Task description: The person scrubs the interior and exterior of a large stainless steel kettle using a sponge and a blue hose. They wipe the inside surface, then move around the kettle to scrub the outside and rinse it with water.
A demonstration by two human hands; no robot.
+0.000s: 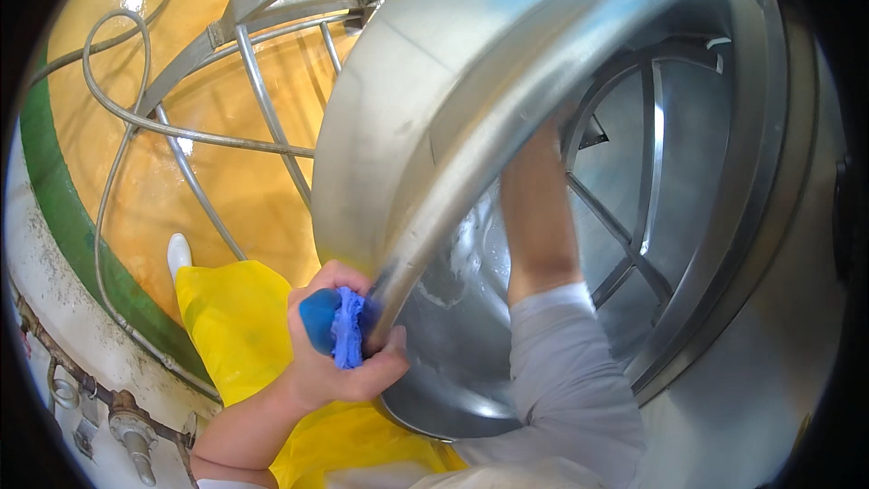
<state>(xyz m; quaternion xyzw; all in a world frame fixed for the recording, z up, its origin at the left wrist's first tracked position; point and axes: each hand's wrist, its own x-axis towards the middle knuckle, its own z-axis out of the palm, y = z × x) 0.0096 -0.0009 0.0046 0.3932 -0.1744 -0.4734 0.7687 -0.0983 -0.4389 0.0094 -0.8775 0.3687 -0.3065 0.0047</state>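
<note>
A large stainless steel drum lies tilted with its open mouth facing me. My left hand grips the drum's rim near its lower edge and holds a bunched blue cloth against it. My right forearm, in a grey sleeve pushed up to the elbow, reaches deep into the drum. The right hand itself is hidden behind the rim. Metal blades and spokes cross the inside of the drum.
A steel tube frame and a grey hose lie over the orange floor to the left. A green kerb borders the floor. My yellow apron hangs below. Pipe fittings sit at lower left.
</note>
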